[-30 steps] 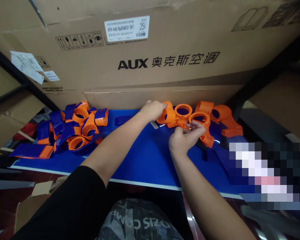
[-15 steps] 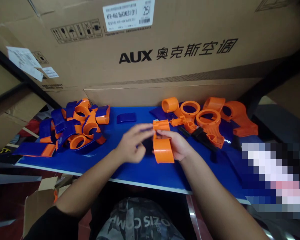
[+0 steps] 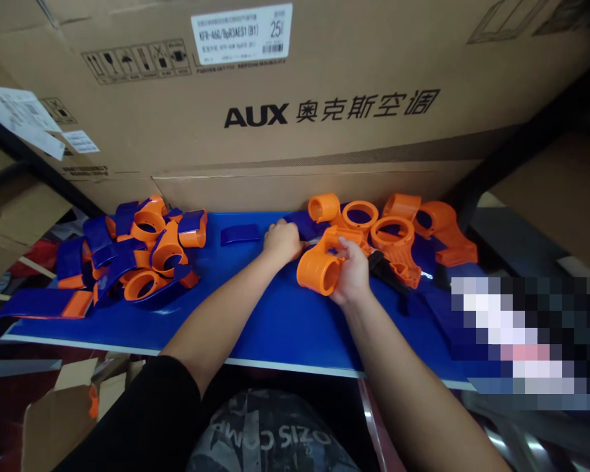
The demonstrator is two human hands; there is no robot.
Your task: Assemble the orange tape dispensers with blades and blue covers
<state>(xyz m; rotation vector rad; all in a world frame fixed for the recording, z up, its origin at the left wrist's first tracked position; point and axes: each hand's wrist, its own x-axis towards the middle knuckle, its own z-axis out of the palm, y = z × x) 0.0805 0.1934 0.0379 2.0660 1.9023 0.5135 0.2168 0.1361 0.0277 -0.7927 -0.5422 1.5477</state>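
My right hand (image 3: 353,272) is closed on an orange plastic tape dispenser frame (image 3: 317,270), gripping it from the right side. The round hub of the frame points toward me and to the left. Just beyond and left of it, my left hand (image 3: 282,241) rests low over the blue tabletop with its fingers curled. Its fingertips are turned away from me, so what they hold is hidden. Beside those fingers lies a dark blue plastic cover (image 3: 305,224). A separate blue curved cover (image 3: 240,234) sits to the left of that hand.
At left is a heap of orange-and-blue tape dispensers (image 3: 147,282). More orange frames (image 3: 392,235) and a black tool (image 3: 391,275) lie at right. A large cardboard box (image 3: 255,154) walls off the table's back. An open carton (image 3: 54,419) stands below left.
My left hand has moved away from the frame, forward to the table near the blue cover. The frame has tilted in my right hand, its hub turning to show its opening.
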